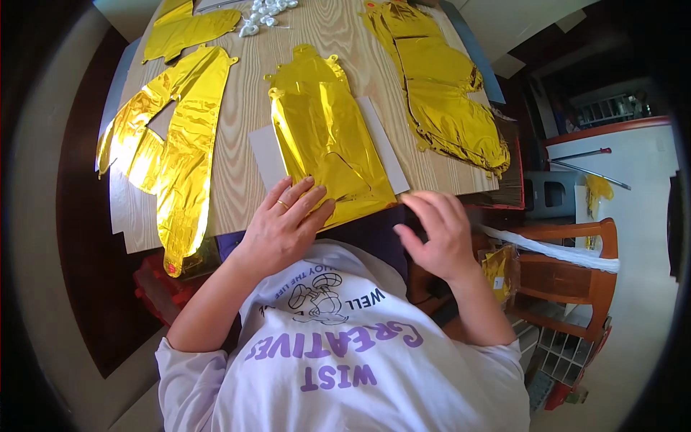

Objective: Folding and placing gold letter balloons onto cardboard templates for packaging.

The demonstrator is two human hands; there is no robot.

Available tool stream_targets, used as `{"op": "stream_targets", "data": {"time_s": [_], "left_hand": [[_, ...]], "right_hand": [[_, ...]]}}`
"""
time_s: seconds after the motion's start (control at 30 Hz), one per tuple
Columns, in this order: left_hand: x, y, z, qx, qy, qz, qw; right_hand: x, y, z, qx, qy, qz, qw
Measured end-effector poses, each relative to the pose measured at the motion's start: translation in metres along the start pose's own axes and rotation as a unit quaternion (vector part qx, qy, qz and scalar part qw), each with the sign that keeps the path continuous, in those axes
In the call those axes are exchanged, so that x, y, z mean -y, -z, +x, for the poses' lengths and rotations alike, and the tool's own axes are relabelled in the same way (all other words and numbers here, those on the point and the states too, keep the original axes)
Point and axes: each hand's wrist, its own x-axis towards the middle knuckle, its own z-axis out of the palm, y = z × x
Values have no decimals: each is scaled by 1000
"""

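Note:
A flat gold foil balloon (324, 137), partly folded, lies in front of me on a pale sheet of card (383, 144), whose sides stick out from under it. My left hand (284, 219) rests on the balloon's near left part with its fingers stretched out; a ring is on one finger. At the near right corner, my right hand (439, 234) has its fingertips by the balloon's edge, with the thumb held apart. Whether those fingertips touch the foil or the card, I cannot tell.
Another gold foil balloon (191, 137) hangs over the table's near left edge. More gold foil (439, 72) lies at the right, and a piece (191, 32) at the far left. White tied bundles (266, 11) sit at the back of the wooden table (245, 93). A wooden chair (561, 273) stands right.

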Motion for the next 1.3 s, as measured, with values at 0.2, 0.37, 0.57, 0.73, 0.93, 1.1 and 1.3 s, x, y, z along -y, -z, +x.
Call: {"op": "stream_targets", "data": {"time_s": [0.2, 0.37, 0.57, 0.73, 0.93, 1.1, 1.3], "left_hand": [[2, 0, -11, -4, 48, 0, 999], [-21, 3, -16, -2, 141, 21, 990], [-34, -6, -7, -12, 84, 95, 992], [-31, -19, -5, 18, 84, 140, 986], [-39, -20, -4, 15, 60, 117, 991], [-32, -25, -10, 40, 46, 121, 991], [-29, -18, -7, 15, 44, 113, 993]], "right_hand": [[-18, -34, 32, 42, 98, -24, 994], [-8, -43, 14, 3, 112, -27, 993], [-6, -46, 12, -4, 126, -46, 991], [-11, -47, 14, -43, 133, -19, 990], [-30, -47, 14, -59, 217, -83, 971], [-20, -46, 15, -80, 225, -90, 967], [-25, -53, 11, -89, 264, -64, 958]]}}
